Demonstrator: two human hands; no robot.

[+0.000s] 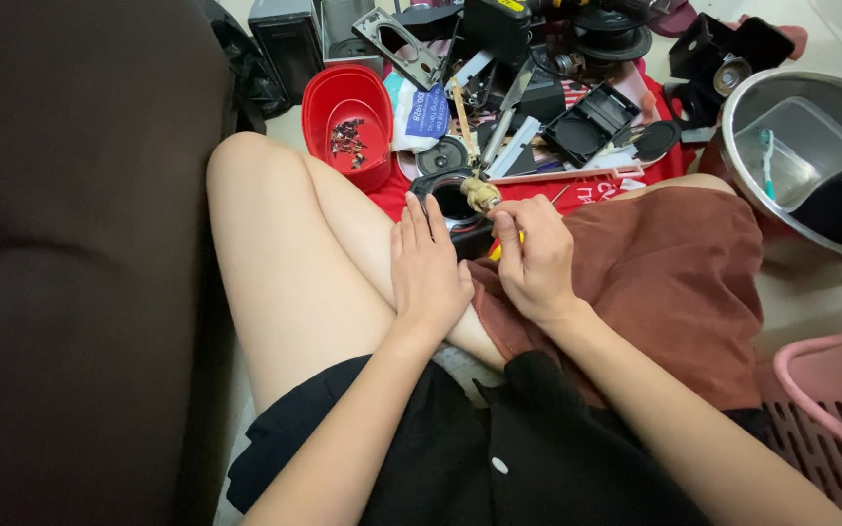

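Hands met at the knee: the left hand point(428, 268) lay spread against the black round part point(457, 206), just beyond its fingertips; the right hand point(534, 255) pinched a yellow-handled tool point(497, 248), nearer the brass piece point(480, 193).

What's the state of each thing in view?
Left hand: open, flat against the black speaker.
Right hand: closed on a yellow-handled tool.
Black speaker: held between the hands, brass part on top.
Red tub: open, holds small parts.
Metal bowl: holds a clear container.
Pink basket: partly in frame.
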